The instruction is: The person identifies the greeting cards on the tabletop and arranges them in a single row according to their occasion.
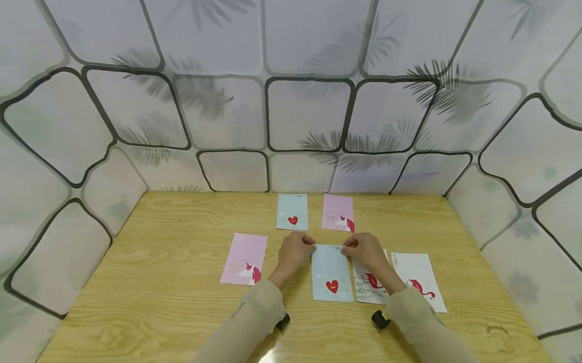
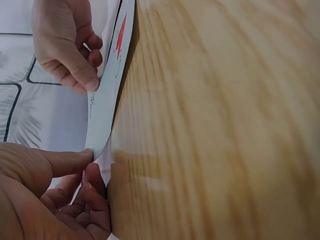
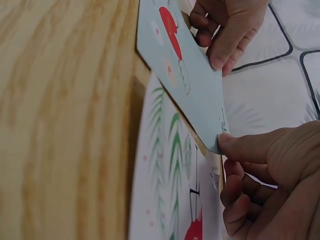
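Left hand (image 1: 295, 253) and right hand (image 1: 366, 252) pinching far corners of blue heart envelope (image 1: 332, 273), fingers curled, mid wooden table (image 1: 170, 263), just beside white flamingo envelope (image 1: 369, 285).

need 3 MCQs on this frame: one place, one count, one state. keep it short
1. Where does the blue heart card that both hands hold lie?
A. On the far left of the table
B. Between the near pink card and the two flamingo cards
C. On the wall

2. How many cards lie on the table?
A. Four
B. Six
C. Nine

3. How do the hands hold the blue heart card?
A. The left hand and the right hand each pinch a far corner
B. One hand presses it flat, the other is away
C. Neither touches it

Key:
1 B: the head view shows it in the near row, with the pink card on its left and the flamingo cards on its right.
2 B: two far, four near.
3 A: both wrist views show thumb and fingers on the corners.
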A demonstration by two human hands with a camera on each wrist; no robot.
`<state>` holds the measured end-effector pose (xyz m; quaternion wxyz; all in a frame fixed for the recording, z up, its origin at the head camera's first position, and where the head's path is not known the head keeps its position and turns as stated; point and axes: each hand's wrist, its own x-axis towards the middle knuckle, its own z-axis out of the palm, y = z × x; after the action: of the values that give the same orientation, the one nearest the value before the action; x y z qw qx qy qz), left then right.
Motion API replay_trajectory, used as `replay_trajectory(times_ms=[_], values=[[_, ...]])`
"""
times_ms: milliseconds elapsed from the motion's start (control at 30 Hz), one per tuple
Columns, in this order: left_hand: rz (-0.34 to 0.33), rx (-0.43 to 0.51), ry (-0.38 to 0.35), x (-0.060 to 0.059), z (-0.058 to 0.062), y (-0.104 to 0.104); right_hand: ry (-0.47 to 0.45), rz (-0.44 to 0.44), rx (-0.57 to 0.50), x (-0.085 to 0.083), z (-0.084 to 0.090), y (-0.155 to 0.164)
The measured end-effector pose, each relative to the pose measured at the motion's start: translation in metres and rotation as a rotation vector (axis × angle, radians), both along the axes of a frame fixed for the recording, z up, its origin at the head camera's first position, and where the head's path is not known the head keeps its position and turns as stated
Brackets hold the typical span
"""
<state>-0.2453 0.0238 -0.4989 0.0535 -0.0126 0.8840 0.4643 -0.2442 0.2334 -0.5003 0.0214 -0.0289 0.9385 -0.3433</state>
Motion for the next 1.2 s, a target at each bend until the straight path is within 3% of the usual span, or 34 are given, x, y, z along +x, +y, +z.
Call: replay_trajectory(times_ms=[367,1200], values=[[-0.011,-0.071,0.031,-0.0010,-0.0045,0.0017,-0.030,-0.012,0.024,0.0007,-0.0017,-0.0025],[-0.012,-0.134,-0.003,-0.0016,-0.0042,0.0067,-0.019,-0.022,0.086,0.0020,-0.0005,-0.0039]])
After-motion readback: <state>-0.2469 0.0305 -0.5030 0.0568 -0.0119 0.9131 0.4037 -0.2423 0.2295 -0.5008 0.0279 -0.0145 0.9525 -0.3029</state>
